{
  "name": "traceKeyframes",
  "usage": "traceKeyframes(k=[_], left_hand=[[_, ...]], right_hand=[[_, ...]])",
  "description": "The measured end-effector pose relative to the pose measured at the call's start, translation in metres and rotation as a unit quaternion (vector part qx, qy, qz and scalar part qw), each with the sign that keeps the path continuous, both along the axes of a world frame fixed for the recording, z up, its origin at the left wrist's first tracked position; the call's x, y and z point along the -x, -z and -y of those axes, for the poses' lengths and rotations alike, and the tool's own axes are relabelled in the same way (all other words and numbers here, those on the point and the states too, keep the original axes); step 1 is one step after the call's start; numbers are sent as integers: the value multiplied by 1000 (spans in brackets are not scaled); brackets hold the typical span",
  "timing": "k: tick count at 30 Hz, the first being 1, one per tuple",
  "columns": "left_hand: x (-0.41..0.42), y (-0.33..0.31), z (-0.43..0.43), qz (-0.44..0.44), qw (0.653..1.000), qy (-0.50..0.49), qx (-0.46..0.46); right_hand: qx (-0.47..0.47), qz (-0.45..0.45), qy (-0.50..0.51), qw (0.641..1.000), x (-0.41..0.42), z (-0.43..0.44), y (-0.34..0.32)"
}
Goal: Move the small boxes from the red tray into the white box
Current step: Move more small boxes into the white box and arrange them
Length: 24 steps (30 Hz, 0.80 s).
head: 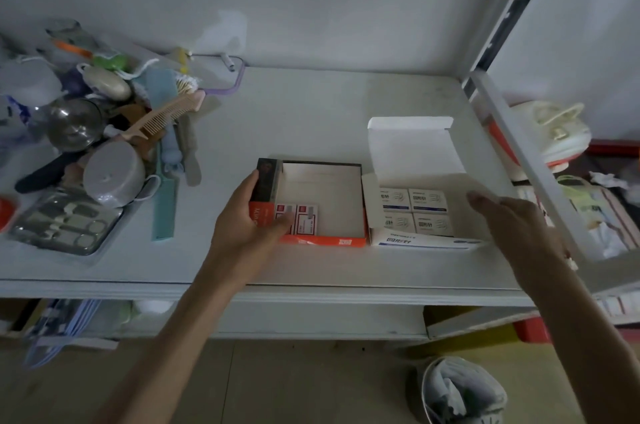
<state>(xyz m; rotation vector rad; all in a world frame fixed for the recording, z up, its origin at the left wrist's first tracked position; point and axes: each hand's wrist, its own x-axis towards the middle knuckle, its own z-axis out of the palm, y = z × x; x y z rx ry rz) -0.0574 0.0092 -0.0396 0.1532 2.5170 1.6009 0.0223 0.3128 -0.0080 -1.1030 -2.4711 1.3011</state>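
Observation:
The red tray [325, 242] lies on the white shelf, mostly bare inside, with two small red-and-white boxes [304, 221] in its front left corner. My left hand [242, 216] wraps the tray's left wall, thumb over the rim and touching the left small box. Right beside the tray stands the white box [415, 243] with its lid [412, 146] folded back; several small white boxes [415, 210] with blue print fill it. My right hand [512, 219] hovers flat, fingers apart, just right of the white box and holds nothing.
A heap of combs, a metal bowl, a grey round case and a manicure set [65, 221] covers the shelf's left end. A slanted white shelf rail [526, 164] runs close to my right hand. A bin [460, 389] stands on the floor below.

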Motion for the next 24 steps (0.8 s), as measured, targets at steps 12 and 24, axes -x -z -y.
traceKeyframes(k=[12, 24], left_hand=[[-10, 7, -8, -4, 999, -36, -3], [-15, 3, -8, -17, 999, -30, 11]], right_hand=[[-134, -47, -1, 990, 14, 26, 21], [-124, -51, 4, 991, 13, 30, 27]])
